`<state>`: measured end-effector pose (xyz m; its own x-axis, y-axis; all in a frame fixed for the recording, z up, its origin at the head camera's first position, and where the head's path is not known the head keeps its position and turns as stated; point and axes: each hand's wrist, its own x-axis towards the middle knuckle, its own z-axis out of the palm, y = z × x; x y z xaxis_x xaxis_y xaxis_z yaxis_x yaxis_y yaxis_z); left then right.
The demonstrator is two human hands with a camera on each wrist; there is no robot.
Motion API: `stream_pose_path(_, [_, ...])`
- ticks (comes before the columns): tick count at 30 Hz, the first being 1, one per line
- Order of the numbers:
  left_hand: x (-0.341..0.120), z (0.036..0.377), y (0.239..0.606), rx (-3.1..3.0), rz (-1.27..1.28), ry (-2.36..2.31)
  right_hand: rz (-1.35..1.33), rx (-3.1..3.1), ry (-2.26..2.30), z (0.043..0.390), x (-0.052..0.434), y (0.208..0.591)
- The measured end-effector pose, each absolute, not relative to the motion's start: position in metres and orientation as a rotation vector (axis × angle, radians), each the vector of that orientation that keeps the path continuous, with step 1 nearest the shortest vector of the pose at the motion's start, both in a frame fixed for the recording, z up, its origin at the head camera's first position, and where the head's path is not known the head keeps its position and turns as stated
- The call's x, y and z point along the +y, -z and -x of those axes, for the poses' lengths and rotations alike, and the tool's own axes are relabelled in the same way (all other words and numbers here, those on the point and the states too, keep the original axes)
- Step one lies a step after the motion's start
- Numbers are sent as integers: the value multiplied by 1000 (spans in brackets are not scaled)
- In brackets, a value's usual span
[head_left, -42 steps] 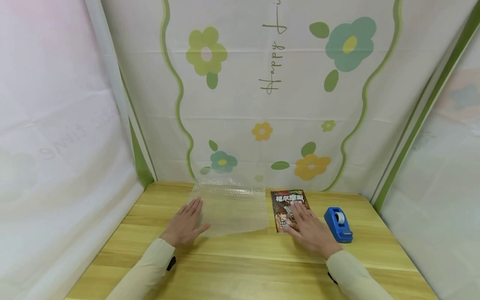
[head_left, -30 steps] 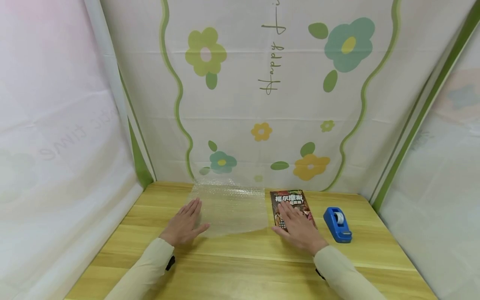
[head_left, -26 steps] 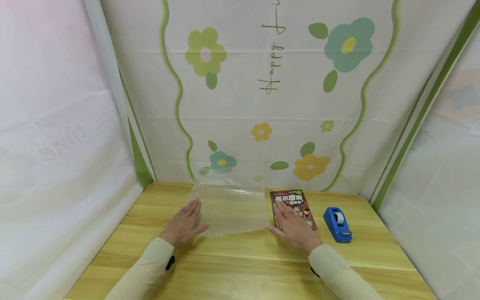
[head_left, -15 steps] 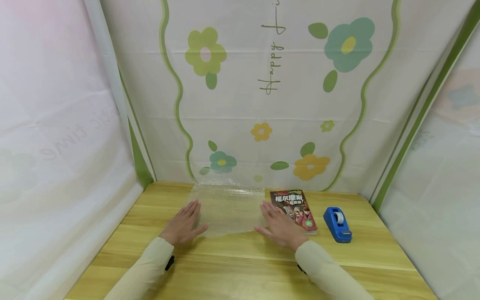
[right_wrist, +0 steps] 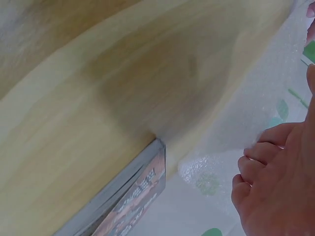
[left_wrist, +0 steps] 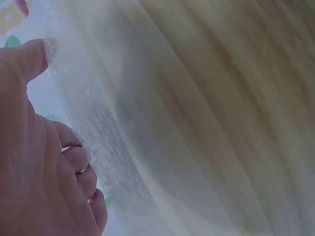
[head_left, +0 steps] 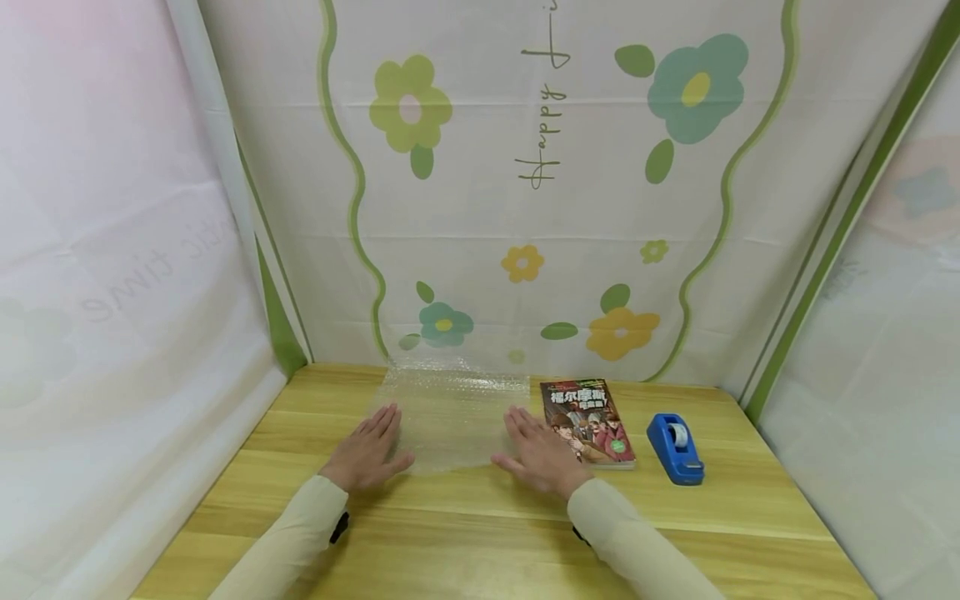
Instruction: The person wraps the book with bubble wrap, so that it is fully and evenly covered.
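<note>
A clear sheet of bubble wrap (head_left: 453, 425) lies on the wooden table, its far end rising against the back cloth. My left hand (head_left: 367, 452) rests flat on its left edge, fingers straight and thumb spread. On the right edge lies my right hand (head_left: 542, 454), its fingers extended forward too. Both wrist views show fingertips against the bubble wrap. Close beside the right hand is a paperback book (head_left: 588, 425) with a dark, colourfully illustrated cover; its page edge shows as the book's spine corner (right_wrist: 142, 184) in the right wrist view.
A blue tape dispenser (head_left: 677, 450) with a roll of clear tape stands right of the book. Behind the wooden table (head_left: 465, 542) hangs a white flowered cloth (head_left: 465, 192), with more cloth on the left and right sides.
My right hand has slid left from over the book onto the bubble wrap's right edge, uncovering the book's cover. The left hand has stayed almost in place.
</note>
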<state>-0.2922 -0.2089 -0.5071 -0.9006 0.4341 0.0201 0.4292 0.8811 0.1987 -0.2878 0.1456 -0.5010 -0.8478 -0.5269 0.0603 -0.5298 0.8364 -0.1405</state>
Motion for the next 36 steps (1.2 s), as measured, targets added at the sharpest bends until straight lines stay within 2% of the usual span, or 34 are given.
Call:
stream_pose_path(20, [-206, 291, 515, 2941, -711, -328, -818, -3099, -187, 286, 132, 520])
stream_pose_path(36, [-211, 293, 517, 2838, -702, -393, -785, -3179, -91, 284, 127, 520])
